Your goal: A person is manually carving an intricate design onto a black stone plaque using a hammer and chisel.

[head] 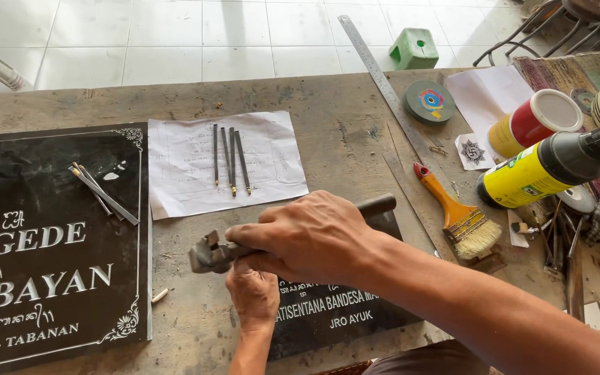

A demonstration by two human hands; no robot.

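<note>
Gripping a dark grey metal hammer [211, 254], the right hand [307, 239] has its fingers curled tight round the handle, and the hammer head sits just over the left hand [253, 295]. That left hand is closed too, pressed down by the near edge of a small black stone plaque with white letters [331, 312]. What it pinches is hidden under the right hand, so I cannot tell what it holds.

Both plaques lie on the grey dusty counter [342, 132]. A big black stone plaque with a curly white border [50, 243] lies on the left side, and its letters look all cut and painted white. Two thin grey metal chisels [102, 192] rest on top of it. The small plaque has white letters too, but the hands cover part of it, so how much is left to cut cannot be seen.

Four more thin dark chisels [230, 160] lie in a row on a white sheet of paper [272, 160], well apart from the hands.

Over on the right lies a yellow bottle with a black cap [546, 170] on its side, and behind it a red and yellow can with a white lid [532, 121]. An orange-handled paintbrush [456, 215] is near them. A long steel ruler [383, 83] runs toward the far edge
</note>
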